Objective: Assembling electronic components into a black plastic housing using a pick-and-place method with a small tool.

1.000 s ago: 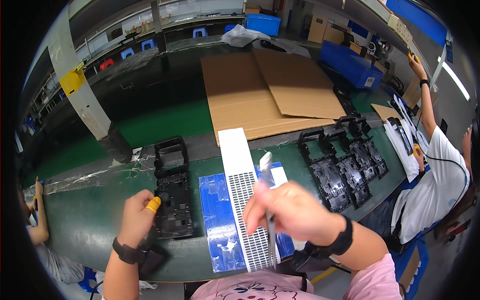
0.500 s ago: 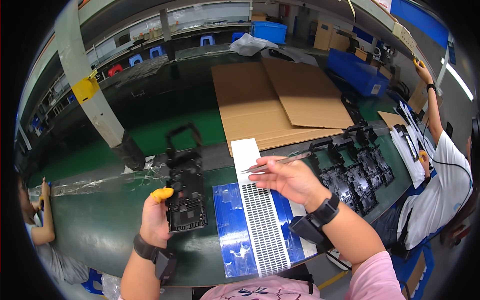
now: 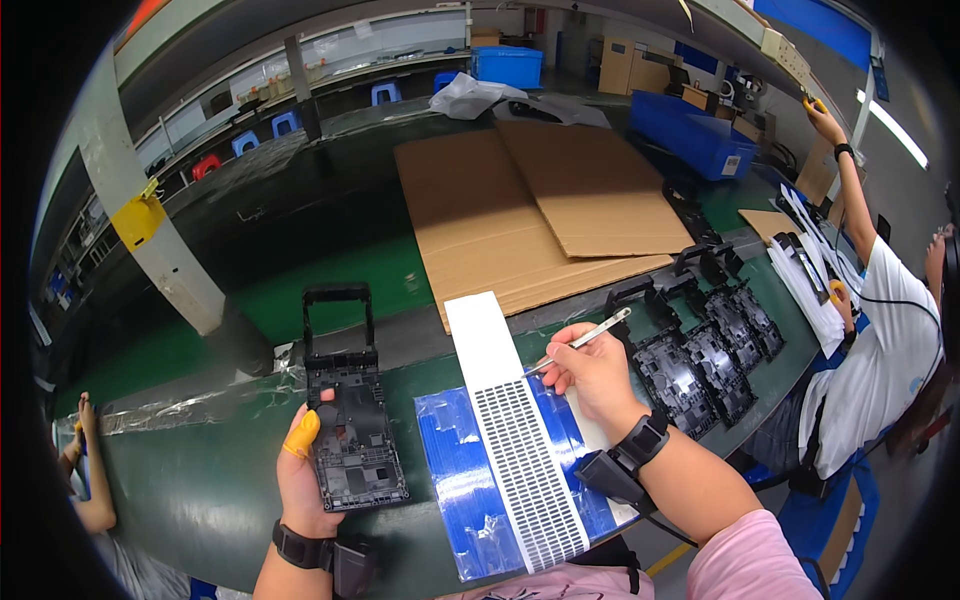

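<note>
My left hand (image 3: 306,465) grips a black plastic housing (image 3: 358,435) by its left side, just above the green table. An open rectangular frame sticks up from the housing's far end, and a yellow cover wraps my thumb. My right hand (image 3: 590,375) pinches metal tweezers (image 3: 590,330), their tips pointing left at the upper rows of a white sheet of small dark stickers (image 3: 530,455). Whether the tips touch a sticker is too small to tell. Beneath the sheet lies a blue taped board (image 3: 450,480), and the sheet's blank far part (image 3: 487,335) reaches beyond it.
Several similar black housings (image 3: 690,365) stand in a row on the right. Flat cardboard sheets (image 3: 560,215) cover the table beyond, near a blue bin (image 3: 690,135). A post (image 3: 165,240) rises at left. Co-workers sit at both sides, one (image 3: 860,340) with an arm raised.
My left hand has brought the housing lower and turned its face more into view. The tweezers in my right hand have moved from the sheet's blank part down to the sticker rows.
</note>
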Motion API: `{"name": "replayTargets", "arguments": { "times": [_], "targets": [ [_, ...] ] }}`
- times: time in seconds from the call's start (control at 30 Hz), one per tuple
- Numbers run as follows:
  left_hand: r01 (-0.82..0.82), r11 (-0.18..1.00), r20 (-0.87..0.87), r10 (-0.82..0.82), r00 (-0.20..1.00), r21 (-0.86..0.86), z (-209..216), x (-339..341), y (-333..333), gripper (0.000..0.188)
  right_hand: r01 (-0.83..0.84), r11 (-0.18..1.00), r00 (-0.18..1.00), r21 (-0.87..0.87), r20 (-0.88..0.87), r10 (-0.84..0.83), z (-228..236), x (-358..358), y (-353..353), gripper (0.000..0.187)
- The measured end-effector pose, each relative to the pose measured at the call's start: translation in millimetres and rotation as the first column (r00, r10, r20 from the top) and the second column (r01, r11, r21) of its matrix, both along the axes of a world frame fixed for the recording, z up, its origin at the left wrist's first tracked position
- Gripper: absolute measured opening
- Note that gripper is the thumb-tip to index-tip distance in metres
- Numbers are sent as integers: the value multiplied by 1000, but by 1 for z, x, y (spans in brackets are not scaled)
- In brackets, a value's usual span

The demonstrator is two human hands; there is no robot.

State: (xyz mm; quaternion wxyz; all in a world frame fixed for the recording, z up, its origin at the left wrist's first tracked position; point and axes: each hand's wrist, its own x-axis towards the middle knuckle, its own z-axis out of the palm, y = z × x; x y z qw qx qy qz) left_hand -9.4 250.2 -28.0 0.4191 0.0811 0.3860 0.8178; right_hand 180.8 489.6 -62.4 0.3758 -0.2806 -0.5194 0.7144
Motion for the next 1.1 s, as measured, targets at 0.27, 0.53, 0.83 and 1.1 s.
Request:
{"name": "replayTargets", "arguments": {
  "times": [0.27, 0.53, 0.83, 1.1],
  "targets": [
    [-43, 997, -94, 37, 995, -62, 4, 12, 4, 37, 11, 999, 999, 39, 35, -12, -1, -1, -1, 13],
    [42, 999, -120, -41, 992, 3, -2, 14, 5, 39, -13, 1000, 999, 8, 33, 13, -1, -3, -1, 12],
    [219, 975, -23, -218, 976, 42, 7, 27, 3, 42, -195, 981, 981, -20, -9, 194, 63, 3, -46, 19],
    [330, 940, 68, -336, 939, 81, 14, 35, -8, 48, -367, 930, 927, -11, -93, 364, 61, -18, -140, 26]
  ]
}}
